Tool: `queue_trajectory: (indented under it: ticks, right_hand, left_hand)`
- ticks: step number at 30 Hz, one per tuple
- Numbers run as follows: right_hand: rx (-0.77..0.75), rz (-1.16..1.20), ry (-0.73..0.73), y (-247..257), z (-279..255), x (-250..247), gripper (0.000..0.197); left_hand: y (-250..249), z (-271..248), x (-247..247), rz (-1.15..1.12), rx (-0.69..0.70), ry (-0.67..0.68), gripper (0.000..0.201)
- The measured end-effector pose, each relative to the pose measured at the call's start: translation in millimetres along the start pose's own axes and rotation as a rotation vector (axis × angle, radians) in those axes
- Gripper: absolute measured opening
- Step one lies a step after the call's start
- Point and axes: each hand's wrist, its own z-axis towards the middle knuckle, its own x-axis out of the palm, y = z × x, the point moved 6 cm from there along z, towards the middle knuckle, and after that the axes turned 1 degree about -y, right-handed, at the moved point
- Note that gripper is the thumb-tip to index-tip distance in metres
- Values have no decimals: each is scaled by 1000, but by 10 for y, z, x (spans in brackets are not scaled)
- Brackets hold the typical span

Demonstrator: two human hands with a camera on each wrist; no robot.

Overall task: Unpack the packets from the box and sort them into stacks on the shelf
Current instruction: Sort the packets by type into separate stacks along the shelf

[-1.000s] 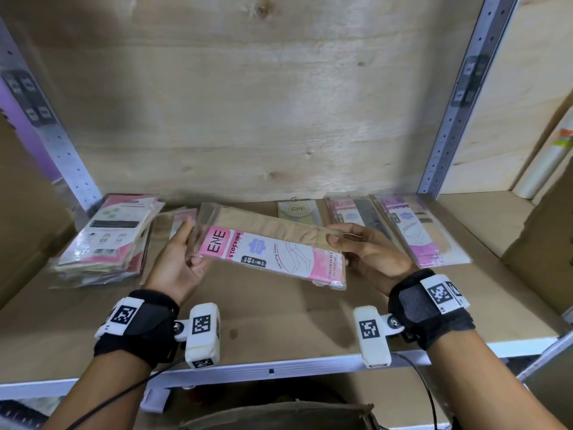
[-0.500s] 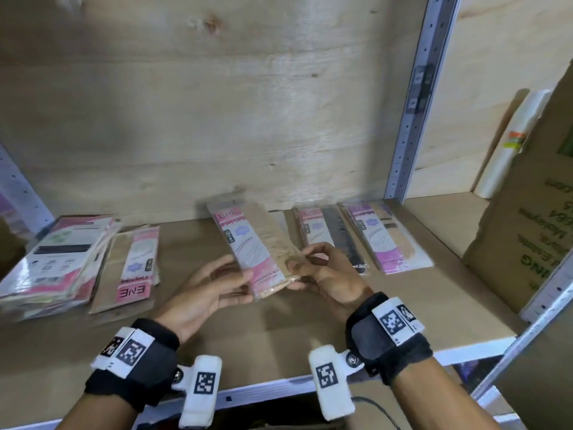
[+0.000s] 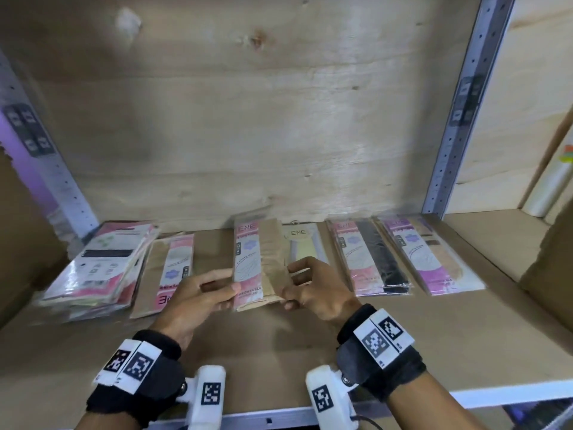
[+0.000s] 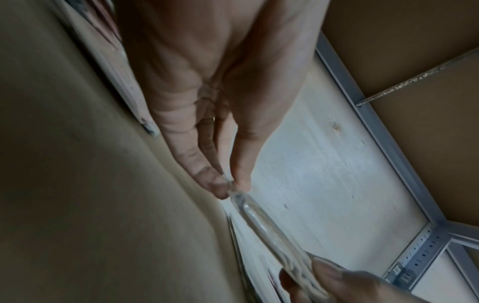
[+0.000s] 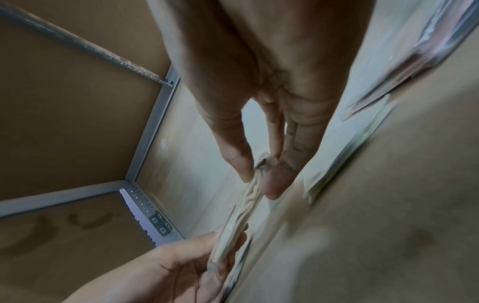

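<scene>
A pink-and-beige ENE stocking packet (image 3: 259,262) lies lengthwise over the middle of the wooden shelf (image 3: 310,342), its near end held between both hands. My left hand (image 3: 214,291) pinches its near left edge (image 4: 238,196). My right hand (image 3: 299,285) pinches the near right edge (image 5: 256,180). A cream ENE packet (image 3: 302,243) lies just right of it, partly hidden by my right hand. Further right lie a pink-and-black packet stack (image 3: 370,257) and a purple-and-beige packet (image 3: 426,254). At the left are a beige-and-pink packet (image 3: 169,268) and a tall mixed stack (image 3: 102,265).
The plywood back wall (image 3: 248,119) closes the shelf behind the packets. A grey metal upright (image 3: 462,119) stands at the right, another upright (image 3: 40,150) at the left. A cardboard box edge (image 3: 555,252) is at the far right, beside a white roll (image 3: 555,178).
The packet was held crosswise in the air; both hands have turned it lengthwise and brought it down toward the shelf, left of the cream packet. The left hand has closed on its edge.
</scene>
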Motion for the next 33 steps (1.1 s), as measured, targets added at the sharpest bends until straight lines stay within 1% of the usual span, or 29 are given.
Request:
queue_trajectory:
  ticks: [5,8,11,14,19,23,25,27,33]
  right_hand:
    - [32,-189,16,17,90,140,45]
    - [86,-206,44,12,153,223,38]
    - [134,-294,69,10,197,311,30]
    - [164,-357,52,27,218,338,26]
    - [138,-545,-11,123,229,372,21]
    - [137,-608,-37,163,229,417,28]
    - [144,-634,-36,173,228,446,34]
    - [140,-656,-36,190,224,473,35]
    - [117,-718,-47,210,239,525,29]
  left_hand:
    - [23,40,-216,23,-40,-140,27]
    - [32,83,-302,66,-59,-207,24]
    - [49,120,-369,132,-87,-254,24]
    - [67,143,-381,129,-125,-239,29]
    - [83,151,-358,194,-160,-176,34]
    - [64,158,-364,197,-150,-180,37]
    - [55,153,-367,201,-148,-184,37]
    - [53,145,-367,211,-144,-191,34]
    - [25,124,-379,238,-142,-187,30]
